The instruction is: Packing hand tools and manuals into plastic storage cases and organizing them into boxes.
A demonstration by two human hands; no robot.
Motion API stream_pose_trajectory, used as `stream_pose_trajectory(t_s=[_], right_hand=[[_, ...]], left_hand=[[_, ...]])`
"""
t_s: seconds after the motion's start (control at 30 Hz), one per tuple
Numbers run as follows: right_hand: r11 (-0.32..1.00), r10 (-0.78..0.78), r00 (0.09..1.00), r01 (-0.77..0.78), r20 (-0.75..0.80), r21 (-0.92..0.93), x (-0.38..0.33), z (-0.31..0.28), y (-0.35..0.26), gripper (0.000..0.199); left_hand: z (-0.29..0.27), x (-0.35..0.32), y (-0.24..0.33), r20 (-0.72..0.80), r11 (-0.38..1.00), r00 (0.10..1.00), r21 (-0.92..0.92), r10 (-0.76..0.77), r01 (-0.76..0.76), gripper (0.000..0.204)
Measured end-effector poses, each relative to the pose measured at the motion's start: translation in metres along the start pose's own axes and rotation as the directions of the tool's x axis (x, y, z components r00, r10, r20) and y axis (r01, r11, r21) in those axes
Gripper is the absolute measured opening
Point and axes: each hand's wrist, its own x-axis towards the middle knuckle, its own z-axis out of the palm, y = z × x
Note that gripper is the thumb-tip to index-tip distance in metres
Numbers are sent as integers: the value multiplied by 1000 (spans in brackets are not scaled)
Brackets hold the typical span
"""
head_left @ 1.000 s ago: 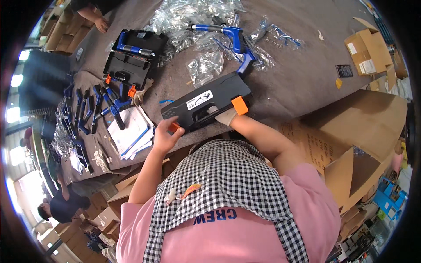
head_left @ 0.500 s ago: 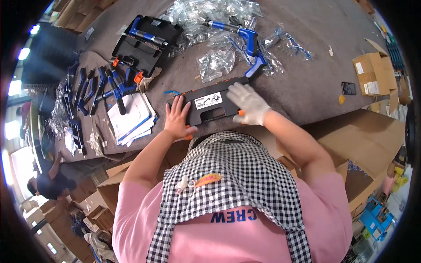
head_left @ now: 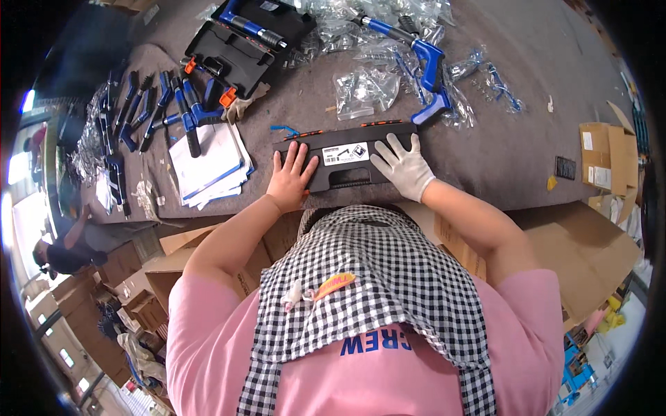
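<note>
I'm resting my left hand [head_left: 290, 177] and right hand [head_left: 405, 166], both spread, on a closed case [head_left: 345, 154], an open case [head_left: 248, 62] apparently remaining.

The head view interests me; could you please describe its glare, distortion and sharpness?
In the head view, glare whitens spots at left and the bags glint; the table bends along its near edge; the corners go black; the case and hands look fairly sharp.
</note>
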Motion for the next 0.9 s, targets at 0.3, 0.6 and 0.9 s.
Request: stream_pose_trajectory(t_s=[0.3, 0.6, 0.9], right_hand=[[991, 68, 997, -63, -35, 114, -15, 2, -5, 71], [621, 730, 440, -107, -523, 776, -52, 41, 43, 32], [559, 726, 551, -122, -412, 820, -59, -32, 13, 24]], left_hand=[[43, -11, 31, -251, 985, 953, -15, -172, 174, 94], [-6, 56, 126, -52, 950, 983, -270, -174, 154, 34], [-94, -82, 112, -256, 776, 854, -585, -453, 236, 27]])
